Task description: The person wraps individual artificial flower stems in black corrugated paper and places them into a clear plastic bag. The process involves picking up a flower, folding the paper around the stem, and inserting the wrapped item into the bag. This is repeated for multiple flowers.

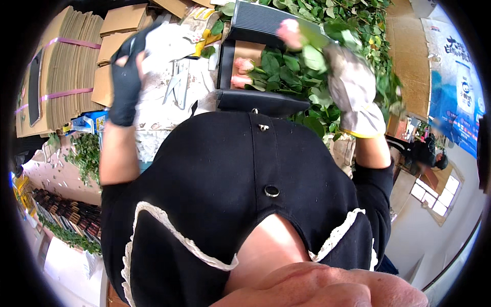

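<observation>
My right hand (353, 87), in a pale work glove, is closed around the leafy stem of a pink rose (290, 34). The bloom points left above a black ridged holder (276, 23); motion blurs it. Two more pink roses (242, 65) lie inside the holder, their leaves (286, 71) spreading right, toward my glove. On the left, my left hand (128, 82) wears a black fingerless glove and hovers by the white-covered table (197, 94). Its fingers are smeared by motion, so whether they hold anything is unclear. A grey metal hand tool (176, 84) lies between that hand and the holder.
Strapped stacks of brown cardboard (71, 66) stand at far left, near loose cardboard sheets (120, 19). A patterned glove with yellow trim (202, 25) rests behind the hand tool. Leafy stems (353, 18) heap at the back right, beside a cardboard panel (409, 61).
</observation>
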`<state>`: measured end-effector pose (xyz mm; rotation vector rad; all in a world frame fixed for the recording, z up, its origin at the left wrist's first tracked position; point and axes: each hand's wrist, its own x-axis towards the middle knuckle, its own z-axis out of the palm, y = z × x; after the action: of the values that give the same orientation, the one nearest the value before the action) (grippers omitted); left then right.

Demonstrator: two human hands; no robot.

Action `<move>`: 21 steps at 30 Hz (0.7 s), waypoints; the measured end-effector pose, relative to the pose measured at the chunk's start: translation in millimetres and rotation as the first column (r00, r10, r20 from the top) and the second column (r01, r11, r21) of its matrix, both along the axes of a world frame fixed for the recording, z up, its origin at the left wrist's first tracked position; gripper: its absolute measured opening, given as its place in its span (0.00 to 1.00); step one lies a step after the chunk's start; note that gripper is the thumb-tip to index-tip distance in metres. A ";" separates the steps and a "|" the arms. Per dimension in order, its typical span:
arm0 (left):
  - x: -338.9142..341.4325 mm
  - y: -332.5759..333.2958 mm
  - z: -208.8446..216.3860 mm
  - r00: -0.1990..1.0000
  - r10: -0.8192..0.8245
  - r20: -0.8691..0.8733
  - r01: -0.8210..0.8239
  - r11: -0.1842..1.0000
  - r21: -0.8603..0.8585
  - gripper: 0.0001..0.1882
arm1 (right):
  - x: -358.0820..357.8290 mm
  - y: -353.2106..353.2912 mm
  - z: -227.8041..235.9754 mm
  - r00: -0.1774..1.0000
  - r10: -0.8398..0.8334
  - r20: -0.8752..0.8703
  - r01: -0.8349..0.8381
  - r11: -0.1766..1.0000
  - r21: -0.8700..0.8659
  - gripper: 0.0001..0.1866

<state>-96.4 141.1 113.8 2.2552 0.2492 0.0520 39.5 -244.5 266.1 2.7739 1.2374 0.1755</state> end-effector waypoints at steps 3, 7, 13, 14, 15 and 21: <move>-35.9 -8.9 25.2 0.991 -0.092 -0.097 0.125 0.898 0.421 0.27 | 8.3 -7.5 -26.6 0.956 -0.150 -0.253 0.141 0.989 -0.054 0.20; 56.7 -81.5 -40.8 0.799 -0.502 0.330 0.553 0.830 -0.076 0.31 | 20.6 17.2 -60.9 0.846 -0.061 -0.529 0.010 0.995 -0.098 0.22; 49.0 -123.9 -92.1 0.797 -0.496 0.344 0.572 0.803 -0.169 0.28 | 33.4 3.1 -97.6 0.796 -0.044 -0.603 0.045 0.999 -0.014 0.17; 48.2 -124.3 -92.8 0.804 -0.497 0.326 0.574 0.792 -0.208 0.27 | 26.7 15.3 -93.4 0.794 -0.040 -0.606 0.056 0.998 0.008 0.15; 50.8 -125.5 -96.2 0.801 -0.508 0.316 0.586 0.772 -0.246 0.26 | 31.9 9.1 -113.3 0.799 -0.017 -0.601 -0.026 0.998 -0.063 0.14; 51.1 -122.1 -80.7 0.794 -0.444 0.416 0.533 0.837 -0.123 0.22 | 26.2 26.3 -155.3 0.775 0.201 -0.599 -0.191 0.978 0.080 0.20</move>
<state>-45.3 19.0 33.1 1.9569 -0.5209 0.1628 65.8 -218.1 110.8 2.7934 1.6500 -0.7626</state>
